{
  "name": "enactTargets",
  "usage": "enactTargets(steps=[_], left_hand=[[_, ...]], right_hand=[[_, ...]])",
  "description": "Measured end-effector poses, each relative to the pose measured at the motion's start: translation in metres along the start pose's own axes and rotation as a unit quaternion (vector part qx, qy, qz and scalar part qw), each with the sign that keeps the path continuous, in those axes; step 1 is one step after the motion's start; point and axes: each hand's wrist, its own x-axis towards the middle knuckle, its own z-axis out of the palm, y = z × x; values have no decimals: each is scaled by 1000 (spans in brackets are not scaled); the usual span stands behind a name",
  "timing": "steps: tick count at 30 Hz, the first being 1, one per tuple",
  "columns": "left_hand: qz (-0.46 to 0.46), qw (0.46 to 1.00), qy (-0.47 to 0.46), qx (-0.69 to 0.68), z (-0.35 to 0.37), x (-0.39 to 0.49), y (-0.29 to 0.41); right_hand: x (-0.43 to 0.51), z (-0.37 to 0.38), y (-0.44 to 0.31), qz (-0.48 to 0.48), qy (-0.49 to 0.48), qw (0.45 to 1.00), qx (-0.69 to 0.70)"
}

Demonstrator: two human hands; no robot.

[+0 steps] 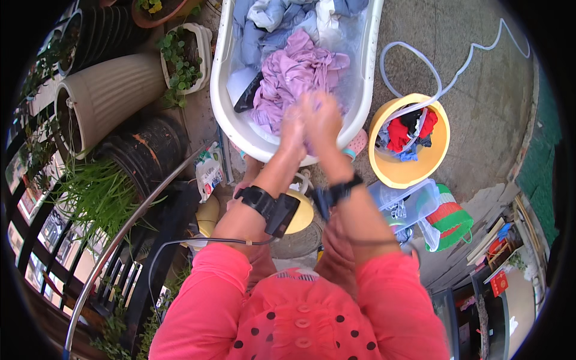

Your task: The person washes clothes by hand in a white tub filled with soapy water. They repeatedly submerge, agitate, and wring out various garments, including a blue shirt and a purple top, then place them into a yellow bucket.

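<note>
A white plastic tub [219, 96] with wet laundry and sudsy water stands before me. At its near end my left hand [293, 123] and my right hand [323, 118] are pressed together, both blurred by motion. A fold of the mauve cloth [301, 63] shows between the fingers, and a bit of it hangs below the hands at the tub's rim. The rest of that cloth lies bunched in the tub. Behind it are pale blue-grey fabrics [281, 36], and a black-and-white piece [247, 92] lies at the left wall.
A yellow basin [409, 173] with clothes and a clear hose [411, 47] stands at right. Below it are a clear plastic bin [418, 202] and a green-and-red basket [450, 220]. Planters [117, 87] and a metal railing [121, 227] line the left. A yellow stool [299, 213] shows beneath my arms.
</note>
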Motion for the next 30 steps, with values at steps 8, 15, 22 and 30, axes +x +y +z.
enactTargets(steps=[8,15,22,30], left_hand=[[-30,998,41,38,-17,27,-2],[46,997,43,45,5,-8,2],[-45,981,-110,-157,-37,-6,-13],[-110,974,-174,-98,-35,-19,12]], right_hand=[[-18,8,0,-69,-6,996,58],[54,9,53,5,91,993,72],[6,5,83,356,-84,628,687],[-35,-13,25,67,-84,930,352]])
